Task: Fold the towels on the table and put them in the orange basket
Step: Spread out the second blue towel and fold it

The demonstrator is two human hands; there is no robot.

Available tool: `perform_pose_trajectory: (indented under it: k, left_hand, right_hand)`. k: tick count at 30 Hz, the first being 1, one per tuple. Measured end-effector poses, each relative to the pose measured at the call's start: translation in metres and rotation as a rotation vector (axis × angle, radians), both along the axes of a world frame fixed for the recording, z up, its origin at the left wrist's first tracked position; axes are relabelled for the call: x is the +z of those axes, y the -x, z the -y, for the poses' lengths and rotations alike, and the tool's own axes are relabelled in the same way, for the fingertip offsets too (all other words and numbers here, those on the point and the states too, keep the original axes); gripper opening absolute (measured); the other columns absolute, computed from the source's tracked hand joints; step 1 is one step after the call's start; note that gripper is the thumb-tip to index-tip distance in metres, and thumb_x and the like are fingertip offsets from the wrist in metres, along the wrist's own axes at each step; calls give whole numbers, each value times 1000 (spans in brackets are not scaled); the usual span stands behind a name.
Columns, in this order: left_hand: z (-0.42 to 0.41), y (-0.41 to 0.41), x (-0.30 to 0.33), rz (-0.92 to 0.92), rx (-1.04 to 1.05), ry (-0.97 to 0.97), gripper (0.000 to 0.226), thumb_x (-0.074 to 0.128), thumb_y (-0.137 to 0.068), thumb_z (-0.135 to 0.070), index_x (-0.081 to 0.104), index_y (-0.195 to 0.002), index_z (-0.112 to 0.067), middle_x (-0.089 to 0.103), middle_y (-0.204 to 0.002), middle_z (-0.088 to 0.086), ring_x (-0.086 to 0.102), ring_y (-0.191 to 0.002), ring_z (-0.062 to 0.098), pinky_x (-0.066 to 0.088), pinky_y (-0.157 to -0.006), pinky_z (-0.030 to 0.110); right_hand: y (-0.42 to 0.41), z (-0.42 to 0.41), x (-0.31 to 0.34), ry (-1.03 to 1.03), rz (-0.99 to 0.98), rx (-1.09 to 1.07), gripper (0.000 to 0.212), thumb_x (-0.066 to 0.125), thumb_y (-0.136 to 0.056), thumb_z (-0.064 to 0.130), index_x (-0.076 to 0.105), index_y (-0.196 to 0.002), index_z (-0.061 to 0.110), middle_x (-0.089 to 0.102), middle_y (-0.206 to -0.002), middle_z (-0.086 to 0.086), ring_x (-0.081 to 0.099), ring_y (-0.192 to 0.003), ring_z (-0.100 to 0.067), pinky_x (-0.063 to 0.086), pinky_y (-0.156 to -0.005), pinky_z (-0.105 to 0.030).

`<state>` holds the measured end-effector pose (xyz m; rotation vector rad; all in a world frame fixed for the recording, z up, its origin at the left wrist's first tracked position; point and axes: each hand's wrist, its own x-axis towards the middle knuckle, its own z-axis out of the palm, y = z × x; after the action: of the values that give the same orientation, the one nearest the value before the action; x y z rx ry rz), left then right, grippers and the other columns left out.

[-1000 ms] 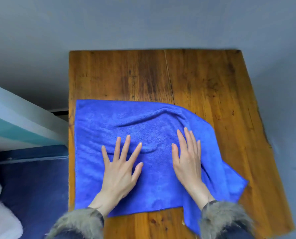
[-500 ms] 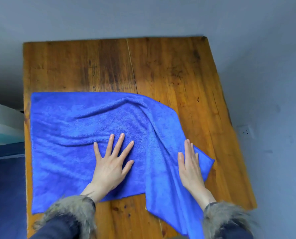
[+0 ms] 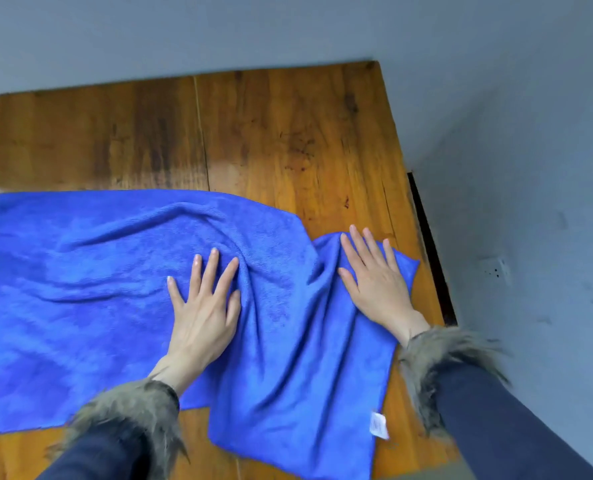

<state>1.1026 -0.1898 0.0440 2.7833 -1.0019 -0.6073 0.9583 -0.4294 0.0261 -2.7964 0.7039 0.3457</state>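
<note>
A plain home room: worn wooden table (image 3: 288, 133), grey walls (image 3: 530, 98), wall socket (image 3: 496, 270).

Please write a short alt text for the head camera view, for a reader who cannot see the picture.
A person presses both flat hands on a wrinkled blue towel spread over a wooden table: the left hand near its middle, the right hand on its right part. A white label shows at the towel's near right edge; both sleeves have fur cuffs.
</note>
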Motion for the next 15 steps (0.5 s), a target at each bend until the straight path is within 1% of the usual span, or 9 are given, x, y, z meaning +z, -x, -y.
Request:
perform_pose_trajectory:
  k: [1, 4, 7, 10, 13, 15]
  left_hand:
    - [2, -2, -2, -3, 9, -3, 59, 20, -90, -39, 23, -147, -27, 6, -158, -2, 0, -146, 22, 3, -109, 65]
    - [-2, -6, -6, 20, -17, -35, 65, 10, -87, -49, 18, -148, -28, 5, -158, -4, -2, -146, 21, 1, -109, 64]
    - [-10, -7, -8, 38, -31, -70, 66, 8, -87, -50, 17, -148, -27, 4, -157, -5, -1, -146, 21, 4, -108, 65]
    - [-14, -6, -10, 52, -29, -83, 64, 9, -88, -49, 17, -148, -26, 1, -155, -7, 1, -145, 21, 5, -107, 66]
    - [-12, -4, -10, 63, -10, -77, 63, 10, -90, -47, 21, -147, -25, 6, -156, -4, 1, -145, 21, 6, -106, 67]
    - [-9, -2, -8, 59, 8, -69, 61, 9, -91, -45, 23, -147, -25, 10, -157, -1, 2, -145, 21, 6, -106, 68]
  right_hand:
    - [-1, 5, -2, 30, 0, 7, 57, 35, -98, 37, 16, -148, 17, 8, -157, 1, 7, -145, -20, -5, -115, -39]
    - [-10, 18, -7, 92, 18, 14, 58, 23, -95, 43, 23, -147, 17, 17, -156, 0, 16, -144, -21, 3, -115, -44]
    - [-21, 37, -9, 119, 30, 63, 60, 21, -93, 44, 24, -147, 18, 20, -156, 0, 17, -144, -21, 3, -115, -46]
    - [-34, 64, -12, 144, 29, 84, 56, 27, -98, 42, 17, -149, 20, 13, -157, 2, 9, -145, -18, -4, -115, -45]
    - [-53, 88, -5, 172, -12, 36, 56, 22, -99, 41, 6, -150, 22, 0, -159, 3, -3, -146, -16, -9, -114, -46]
    - [-60, 87, 3, 174, 21, -21, 55, 22, -100, 38, 7, -150, 20, -3, -159, 0, -5, -146, -19, -10, -113, -50]
